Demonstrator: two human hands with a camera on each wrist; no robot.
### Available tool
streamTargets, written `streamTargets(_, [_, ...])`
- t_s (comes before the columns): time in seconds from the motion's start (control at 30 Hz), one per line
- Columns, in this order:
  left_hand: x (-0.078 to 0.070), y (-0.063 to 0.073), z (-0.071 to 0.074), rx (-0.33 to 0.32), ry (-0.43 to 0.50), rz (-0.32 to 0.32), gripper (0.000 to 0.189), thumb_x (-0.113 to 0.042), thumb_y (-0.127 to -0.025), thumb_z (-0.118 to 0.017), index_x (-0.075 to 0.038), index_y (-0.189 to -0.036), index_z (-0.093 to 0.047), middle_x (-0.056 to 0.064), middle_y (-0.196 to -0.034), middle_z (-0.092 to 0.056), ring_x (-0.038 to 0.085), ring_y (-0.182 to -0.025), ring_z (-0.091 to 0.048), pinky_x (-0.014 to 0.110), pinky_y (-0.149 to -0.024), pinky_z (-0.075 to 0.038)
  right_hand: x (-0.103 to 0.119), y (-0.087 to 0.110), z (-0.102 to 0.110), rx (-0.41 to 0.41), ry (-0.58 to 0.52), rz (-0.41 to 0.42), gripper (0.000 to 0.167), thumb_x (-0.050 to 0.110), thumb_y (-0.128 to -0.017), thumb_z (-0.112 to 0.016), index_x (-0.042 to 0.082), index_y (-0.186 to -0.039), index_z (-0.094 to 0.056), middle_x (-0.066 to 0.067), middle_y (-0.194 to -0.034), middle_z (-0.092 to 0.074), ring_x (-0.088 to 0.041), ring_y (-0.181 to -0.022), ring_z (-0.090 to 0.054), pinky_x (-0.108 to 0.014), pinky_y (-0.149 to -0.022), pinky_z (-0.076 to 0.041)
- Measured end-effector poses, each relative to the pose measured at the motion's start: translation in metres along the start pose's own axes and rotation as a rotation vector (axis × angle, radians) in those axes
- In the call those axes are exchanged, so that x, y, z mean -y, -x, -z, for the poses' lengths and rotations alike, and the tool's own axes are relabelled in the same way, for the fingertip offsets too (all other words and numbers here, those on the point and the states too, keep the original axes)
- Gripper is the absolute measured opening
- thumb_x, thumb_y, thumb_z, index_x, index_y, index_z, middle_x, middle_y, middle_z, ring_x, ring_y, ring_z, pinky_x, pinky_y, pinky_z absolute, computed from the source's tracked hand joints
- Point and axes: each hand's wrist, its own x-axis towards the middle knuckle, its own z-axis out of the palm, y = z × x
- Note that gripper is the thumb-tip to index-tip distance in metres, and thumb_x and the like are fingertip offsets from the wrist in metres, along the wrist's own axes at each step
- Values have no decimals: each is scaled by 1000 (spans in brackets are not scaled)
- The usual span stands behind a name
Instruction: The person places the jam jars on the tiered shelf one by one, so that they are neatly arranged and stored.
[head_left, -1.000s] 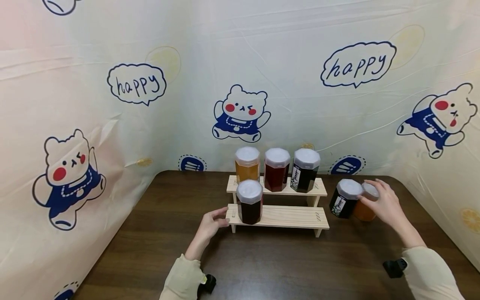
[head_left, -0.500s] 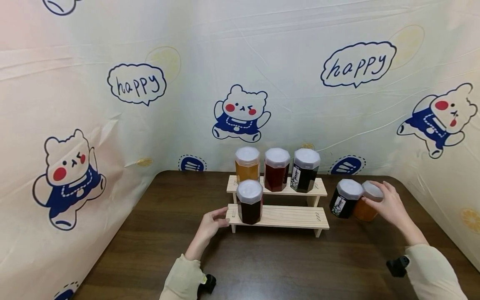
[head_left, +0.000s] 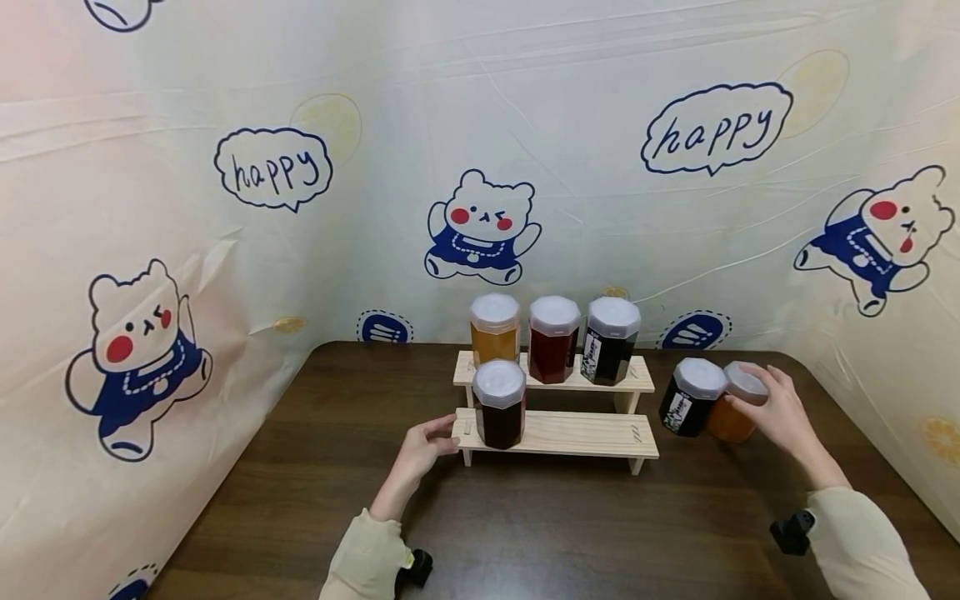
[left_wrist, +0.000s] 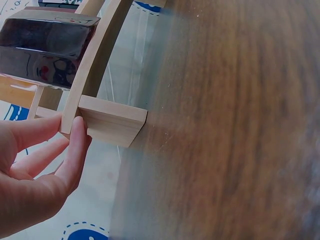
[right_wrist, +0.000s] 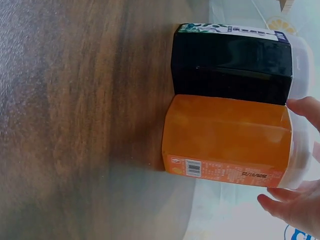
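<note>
My left hand (head_left: 422, 450) pinches the left end of a two-step wooden rack (head_left: 581, 429) between thumb and fingers; the left wrist view shows the fingertips against the rack's board (left_wrist: 100, 70). Over on the right, my right hand (head_left: 787, 417) grips the pale lid of an orange jar (right_wrist: 225, 132), thumb on one side and fingers on the other. That jar stands upright on the table, touching a black jar (head_left: 688, 404) with a white label. A dark jar (head_left: 501, 417) sits near the left end of the lower step.
On the upper step stand a yellow jar (head_left: 495, 335), a red jar (head_left: 553, 350) and a black labelled jar (head_left: 610, 350) in a row. The brown table (head_left: 540, 525) ends against a printed curtain (head_left: 375, 208) at the back and sides.
My right hand has come down slightly and closed from a wider spread onto the orange jar's lid. The left hand and the rack have stayed put.
</note>
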Motion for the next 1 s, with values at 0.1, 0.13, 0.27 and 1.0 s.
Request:
streamTargets(0.1, [1, -1, 0, -11, 4, 1, 39, 13, -76, -54, 14, -115, -50, 24, -101, -55, 14, -71, -58, 28, -68, -54, -2, 0, -1, -5, -5, -7, 49, 15, -79, -64, -6, -119, -44, -44, -123, -21, -58, -112, -22, -72, -80, -25])
streamTargets(0.13, [1, -2, 0, -17, 9, 8, 39, 12, -76, -55, 13, -115, -51, 23, -101, -56, 13, -70, -58, 28, -68, -54, -2, -1, -1, -6, -5, -10, 49, 15, -79, -64, -6, -119, -44, -44, -123, -21, -58, -112, -22, -72, -80, -25])
streamTargets(0.27, [-5, 1, 1, -12, 9, 15, 39, 12, -77, -55, 14, -116, -50, 23, -101, -55, 14, -71, -59, 29, -69, -54, -3, -2, -2, -16, -20, -11, 49, 14, -80, -63, -7, -119, -44, -44, -122, -22, -57, -112, -23, -71, -81, -25])
streamTargets(1.0, [2, -2, 0, -16, 21, -2, 39, 12, -76, -55, 14, -115, -50, 25, -102, -55, 16, -72, -58, 28, -68, -54, -10, -2, -5, -39, -108, -88, 55, 19, -78, -67, -3, -123, -45, -33, -115, -44, -41, -95, -41, -38, -66, -35])
